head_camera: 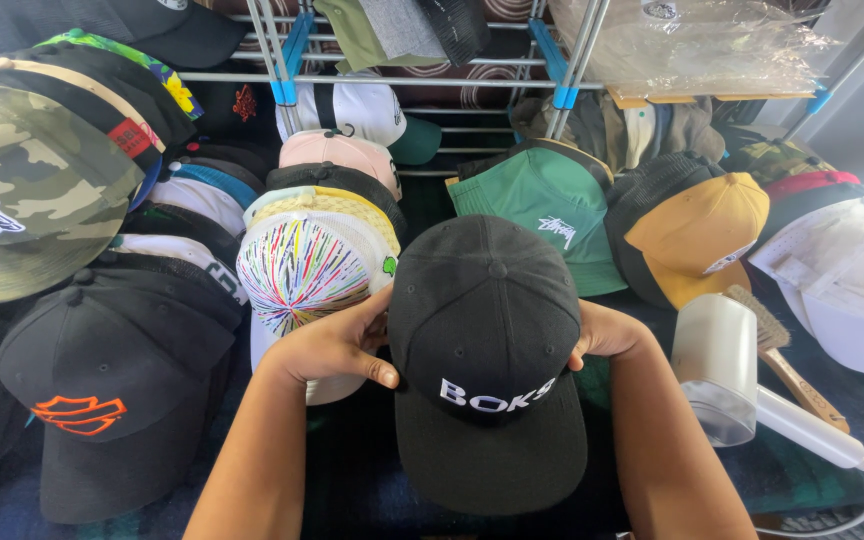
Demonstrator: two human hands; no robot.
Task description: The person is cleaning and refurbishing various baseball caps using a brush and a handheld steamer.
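Both hands' (337,345) fingertips hidden behind black cap (487,330).

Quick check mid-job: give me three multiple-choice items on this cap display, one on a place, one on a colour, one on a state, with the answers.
1. Where does the white handheld appliance lie?
A. Right of the black cap
B. Left of the black cap
C. On the top shelf

2. What colour is the emblem on the dark cap at lower left?
A. Green
B. Orange
C. Pink

3. How is the black cap with white lettering held?
A. By the left hand only
B. Untouched
C. By both hands at its sides

Answers:
1 A, it lies past the right hand, beside a wooden brush.
2 B, the emblem is orange.
3 C, the left hand and the right hand press its two sides.
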